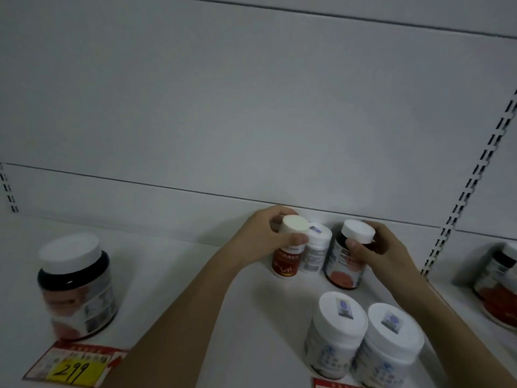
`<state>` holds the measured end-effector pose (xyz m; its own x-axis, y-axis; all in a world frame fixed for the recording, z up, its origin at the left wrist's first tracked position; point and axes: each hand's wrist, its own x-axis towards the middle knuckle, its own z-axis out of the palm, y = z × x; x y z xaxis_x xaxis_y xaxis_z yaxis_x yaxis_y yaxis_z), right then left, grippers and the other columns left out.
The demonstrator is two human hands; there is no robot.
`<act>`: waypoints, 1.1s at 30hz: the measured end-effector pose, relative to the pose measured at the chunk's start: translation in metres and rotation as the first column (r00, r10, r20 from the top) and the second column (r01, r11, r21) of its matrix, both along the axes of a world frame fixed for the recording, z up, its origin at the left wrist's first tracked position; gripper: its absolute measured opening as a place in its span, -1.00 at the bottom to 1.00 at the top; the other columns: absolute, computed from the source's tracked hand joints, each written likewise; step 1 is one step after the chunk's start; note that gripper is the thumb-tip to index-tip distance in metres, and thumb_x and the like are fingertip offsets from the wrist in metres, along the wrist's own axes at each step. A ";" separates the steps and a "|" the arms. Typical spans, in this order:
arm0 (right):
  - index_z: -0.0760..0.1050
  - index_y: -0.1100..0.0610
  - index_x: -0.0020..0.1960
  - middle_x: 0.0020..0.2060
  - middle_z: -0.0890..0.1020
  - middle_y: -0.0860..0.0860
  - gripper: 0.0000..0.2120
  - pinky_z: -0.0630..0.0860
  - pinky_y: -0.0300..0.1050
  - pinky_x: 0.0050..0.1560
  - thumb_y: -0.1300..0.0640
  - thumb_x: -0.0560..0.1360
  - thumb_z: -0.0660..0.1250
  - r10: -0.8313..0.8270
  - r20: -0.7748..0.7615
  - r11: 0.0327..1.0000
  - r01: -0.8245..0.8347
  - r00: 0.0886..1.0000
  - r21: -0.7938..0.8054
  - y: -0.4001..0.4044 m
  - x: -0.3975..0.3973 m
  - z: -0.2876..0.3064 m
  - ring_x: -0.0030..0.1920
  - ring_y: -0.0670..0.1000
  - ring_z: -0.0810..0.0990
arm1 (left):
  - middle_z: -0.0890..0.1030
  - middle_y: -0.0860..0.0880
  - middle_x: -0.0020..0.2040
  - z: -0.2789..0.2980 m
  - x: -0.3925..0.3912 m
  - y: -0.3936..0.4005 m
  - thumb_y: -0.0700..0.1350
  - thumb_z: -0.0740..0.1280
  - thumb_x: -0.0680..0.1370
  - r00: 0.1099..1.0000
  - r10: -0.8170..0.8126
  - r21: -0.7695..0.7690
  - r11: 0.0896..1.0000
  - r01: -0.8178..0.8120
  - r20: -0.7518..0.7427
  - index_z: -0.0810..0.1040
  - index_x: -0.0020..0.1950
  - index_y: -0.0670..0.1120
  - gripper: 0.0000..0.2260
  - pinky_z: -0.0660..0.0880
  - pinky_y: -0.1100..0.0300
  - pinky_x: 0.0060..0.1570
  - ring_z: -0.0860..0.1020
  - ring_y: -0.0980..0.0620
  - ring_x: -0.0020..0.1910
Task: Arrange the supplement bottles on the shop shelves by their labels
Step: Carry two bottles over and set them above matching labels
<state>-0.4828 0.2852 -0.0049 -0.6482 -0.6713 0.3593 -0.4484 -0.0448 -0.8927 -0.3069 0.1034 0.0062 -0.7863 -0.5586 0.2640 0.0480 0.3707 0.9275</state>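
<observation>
My left hand [263, 239] gripping red bottle [286, 263] by its cap, right hand [377, 250] gripping dark bottle [345, 264], both far on shelf [181, 275]

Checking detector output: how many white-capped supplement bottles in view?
7: large dark jar at left; small red-label bottle in left hand; small white bottle beside it; dark bottle in right hand; two white tubs in front; one cut off at right. Others may be out of frame.

White back panel [251, 107], slotted upright [475, 177] (right side), dim light
</observation>
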 end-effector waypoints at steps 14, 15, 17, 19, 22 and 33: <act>0.58 0.10 0.20 0.00 0.69 0.04 -0.71 0.57 -0.06 -0.08 0.07 0.50 0.42 0.004 0.079 0.998 0.001 0.997 -0.061 0.049 0.040 0.121 0.01 0.05 0.65 | 0.63 -0.04 0.06 0.093 0.041 0.035 -0.07 0.52 0.43 0.997 0.062 0.031 0.998 -0.060 -0.047 0.55 0.18 -0.07 -0.63 0.53 0.19 -0.16 0.61 0.04 -0.01; 0.59 0.10 0.20 0.00 0.69 0.04 -0.70 0.57 -0.05 -0.07 0.05 0.50 0.42 0.035 0.056 0.997 -0.031 0.998 -0.065 0.059 0.048 0.139 0.02 0.05 0.65 | 0.62 -0.05 0.07 0.110 0.049 0.044 -0.05 0.53 0.42 0.996 0.065 0.020 0.998 -0.064 -0.063 0.55 0.18 -0.06 -0.63 0.52 0.16 -0.15 0.60 0.02 0.01; 0.59 0.08 0.20 0.02 0.70 0.05 -0.67 0.58 0.00 0.00 -0.01 0.48 0.43 0.091 0.024 0.994 -0.090 0.996 -0.055 0.081 0.066 0.169 0.05 0.05 0.65 | 0.61 -0.06 0.07 0.139 0.065 0.066 -0.02 0.54 0.40 0.993 0.073 0.013 0.997 -0.072 -0.091 0.54 0.16 -0.06 -0.62 0.54 0.09 -0.11 0.61 -0.03 0.03; 0.59 0.07 0.19 0.04 0.70 0.05 -0.60 0.58 0.07 0.08 -0.09 0.42 0.43 0.133 0.004 0.991 -0.133 0.991 -0.025 0.104 0.086 0.191 0.08 0.05 0.66 | 0.62 -0.07 0.06 0.160 0.081 0.091 0.02 0.54 0.39 0.992 0.080 0.020 0.997 -0.079 -0.098 0.54 0.14 -0.06 -0.60 0.59 0.02 -0.07 0.62 -0.08 0.02; 0.59 0.07 0.19 0.03 0.70 0.04 -0.51 0.57 0.07 0.08 -0.17 0.35 0.43 0.182 -0.006 0.983 -0.181 0.983 0.005 0.136 0.115 0.202 0.08 0.04 0.66 | 0.65 -0.08 0.04 0.172 0.106 0.131 0.06 0.54 0.38 0.993 0.098 0.017 0.995 -0.097 -0.071 0.54 0.12 -0.07 -0.59 0.62 -0.02 -0.05 0.64 -0.12 0.01; 0.56 -0.04 0.20 0.06 0.67 0.00 -0.68 0.56 0.09 0.05 -0.13 0.50 0.36 0.279 0.096 0.959 -0.282 0.956 0.025 0.195 0.193 0.181 0.09 0.02 0.62 | 0.64 -0.06 0.08 0.170 0.205 0.215 0.08 0.51 0.41 0.978 0.207 0.040 0.978 -0.206 -0.027 0.55 0.14 -0.03 -0.62 0.56 -0.07 0.11 0.60 -0.09 0.08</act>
